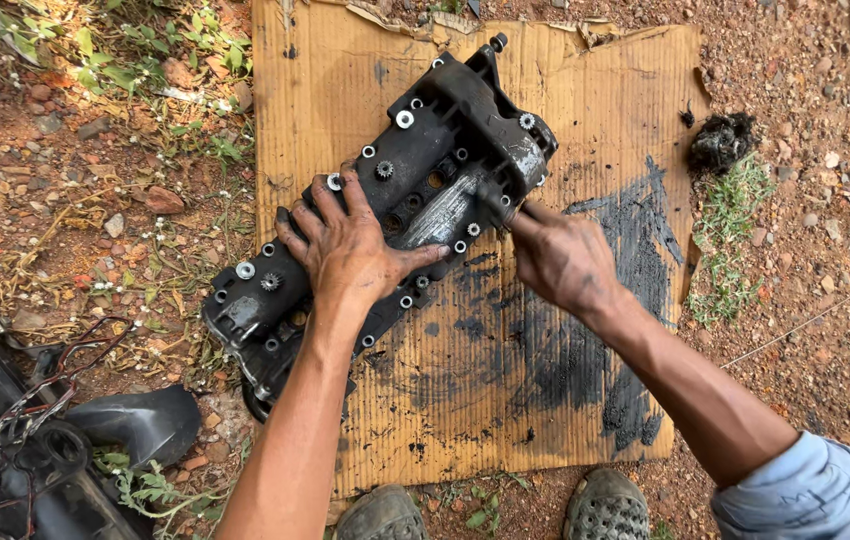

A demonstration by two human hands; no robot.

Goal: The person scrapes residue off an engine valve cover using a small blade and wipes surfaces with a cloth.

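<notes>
Shoes at near edge. Left hand spread flat, pressing cover onto cardboard, centre. Right hand closed around thin tool, tip at cover's right edge. Scraping step likely; steady downward hold required.

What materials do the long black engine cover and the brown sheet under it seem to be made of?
Engine cover: probably cast metal or hard plastic, dull black with scraped grey patches, bolt holes and oily grime; the look leaves it open.
Brown sheet: corrugated cardboard, matte, with fine ribbed lines, torn edges and black grease smears.
</notes>
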